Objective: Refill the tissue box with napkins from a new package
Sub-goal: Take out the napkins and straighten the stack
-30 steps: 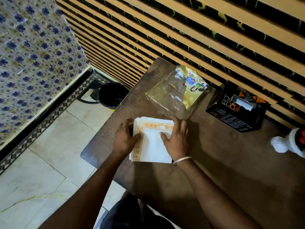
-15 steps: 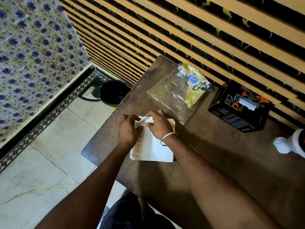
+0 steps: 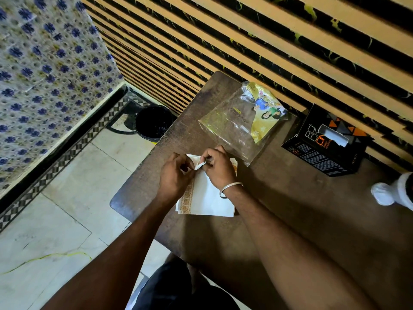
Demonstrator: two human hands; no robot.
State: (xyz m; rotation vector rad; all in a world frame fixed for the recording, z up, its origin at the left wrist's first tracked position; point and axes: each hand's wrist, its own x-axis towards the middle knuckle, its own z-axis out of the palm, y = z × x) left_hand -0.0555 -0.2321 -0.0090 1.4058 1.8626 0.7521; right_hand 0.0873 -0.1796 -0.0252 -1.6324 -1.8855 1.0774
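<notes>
Beneath both hands, a dark brown wooden table (image 3: pixel 290 220) is spread, set against a slatted wall. Beyond the right hand (image 3: pixel 220 167) and off to its right, well apart from it, a black cardboard tissue box with orange triangles (image 3: pixel 324 148) is stood by the wall, its slot turned upward. Just past the right hand's knuckles, a clear plastic package with a yellow printed panel (image 3: pixel 237 124) is laid flat and looks slack; whether anything is left inside cannot be told.

Under the two wrists, a flat white stack of paper napkins with an orange patterned border (image 3: pixel 207 198) is laid on the table, reaching from the fingertips back toward the person. Its far edge is covered by the left hand (image 3: pixel 176 175) and the right hand. A lifted white corner of the top napkin (image 3: pixel 200 164) is pinched between them, with the fingers of both curled onto it.

The napkins are judged to be out of the package but not yet in the box. Since the box lies on the right-hand side, the right hand is the nearer one for the carry; a reach by the left would have to be made across the stack and the other arm.
</notes>
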